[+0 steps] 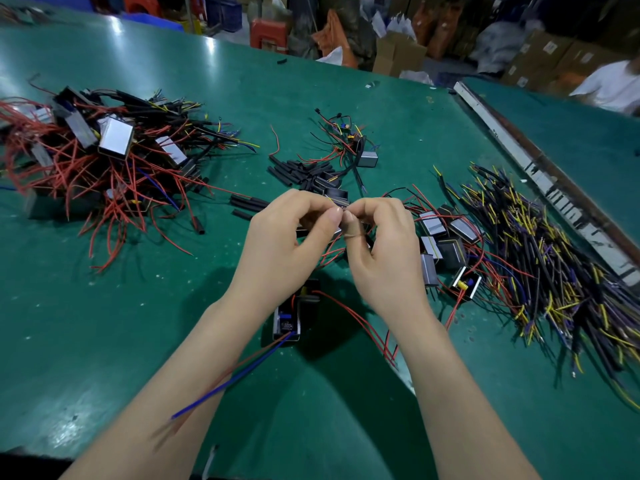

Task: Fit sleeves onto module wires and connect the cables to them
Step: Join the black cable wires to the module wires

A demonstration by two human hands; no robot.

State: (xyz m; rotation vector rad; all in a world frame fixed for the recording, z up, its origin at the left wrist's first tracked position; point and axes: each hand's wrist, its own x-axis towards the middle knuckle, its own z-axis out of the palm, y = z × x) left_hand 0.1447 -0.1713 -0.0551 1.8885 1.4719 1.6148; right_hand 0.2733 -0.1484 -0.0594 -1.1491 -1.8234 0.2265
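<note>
My left hand (287, 233) and my right hand (381, 244) meet above the middle of the green table (242, 84), fingertips pinched together on thin wire ends; what lies between the fingertips is too small to make out. A small black module (292, 313) hangs below my wrists, with red and blue wires (242, 368) trailing toward me and thin red wires (360, 320) running off to the right. Loose black sleeves (294, 169) lie just beyond my hands.
A heap of modules with red wires (97, 157) fills the left. Several bare modules (446, 237) sit right of my hands, beside a pile of black, yellow and purple cables (540, 251). A metal rail (540, 174) crosses the right. A person in white (613, 86) stands far right.
</note>
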